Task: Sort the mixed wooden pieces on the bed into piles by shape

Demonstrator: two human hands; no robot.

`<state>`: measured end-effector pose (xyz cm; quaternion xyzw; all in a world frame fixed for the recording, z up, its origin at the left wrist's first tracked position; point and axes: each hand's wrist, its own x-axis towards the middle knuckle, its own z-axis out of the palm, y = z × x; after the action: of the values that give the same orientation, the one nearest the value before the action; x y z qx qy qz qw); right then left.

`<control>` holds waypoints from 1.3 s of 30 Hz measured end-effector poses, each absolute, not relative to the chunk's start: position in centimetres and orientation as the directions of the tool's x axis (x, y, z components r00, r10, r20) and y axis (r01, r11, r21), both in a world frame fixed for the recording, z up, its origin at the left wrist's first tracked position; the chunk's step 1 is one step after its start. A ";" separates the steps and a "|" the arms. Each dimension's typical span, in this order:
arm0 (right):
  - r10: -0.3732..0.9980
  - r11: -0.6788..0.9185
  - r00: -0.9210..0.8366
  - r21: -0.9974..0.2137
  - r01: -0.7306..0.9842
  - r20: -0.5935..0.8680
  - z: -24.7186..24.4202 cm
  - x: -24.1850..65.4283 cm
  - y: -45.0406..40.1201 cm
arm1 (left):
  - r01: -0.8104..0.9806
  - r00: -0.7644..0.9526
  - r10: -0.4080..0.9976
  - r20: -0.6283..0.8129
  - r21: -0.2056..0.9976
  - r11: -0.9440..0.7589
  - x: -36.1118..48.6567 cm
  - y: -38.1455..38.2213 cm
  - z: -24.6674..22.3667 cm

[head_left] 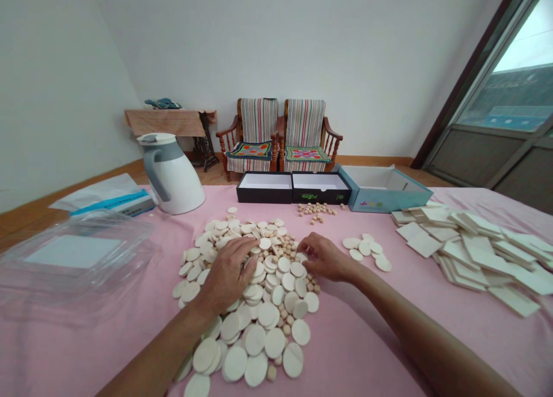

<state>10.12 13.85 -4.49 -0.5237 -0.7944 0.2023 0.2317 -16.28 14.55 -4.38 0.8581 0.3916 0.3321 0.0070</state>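
Observation:
A wide heap of pale round wooden discs (254, 340) with small wooden beads (285, 248) among them lies on the pink cloth. Over the upper middle of the heap rests my left hand (228, 272), its fingers curved together onto discs; what its fingertips hold, if anything, is hidden. At the heap's right edge, my right hand (324, 257) has bent fingers pressed close to the discs and beads, and I cannot make out anything in them. A small group of discs (365, 248) lies apart to the right. More beads (317, 208) are scattered in front of the black boxes.
Two black boxes (264, 196) and a light blue box (389, 201) stand at the back. Square wooden tiles (470, 253) are piled at right. A white jug (177, 181), a blue-and-white packet (129, 204) and clear plastic trays (78, 259) are at left.

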 end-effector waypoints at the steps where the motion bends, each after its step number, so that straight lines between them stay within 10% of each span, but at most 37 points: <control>1: 0.931 0.356 -0.337 -0.563 0.746 0.141 -4.5 10.1 13.8 | 0.668 0.472 0.678 0.564 0.273 -0.692 -16.3 14.6 -4.4; 25: 0.965 0.205 -0.262 -0.706 0.678 0.028 -4.1 10.6 13.9 | 0.661 0.460 0.685 0.564 0.297 -0.689 -16.3 14.5 -4.3; 39: 0.963 -0.063 0.128 -0.264 0.962 0.237 -0.2 19.9 13.5 | 0.656 0.464 0.684 0.563 0.300 -0.692 -16.2 14.6 -4.5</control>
<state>19.90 13.47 -0.24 -0.7291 -0.6602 0.0010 0.1804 -16.23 14.58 -4.52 0.8553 0.3917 0.3385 0.0206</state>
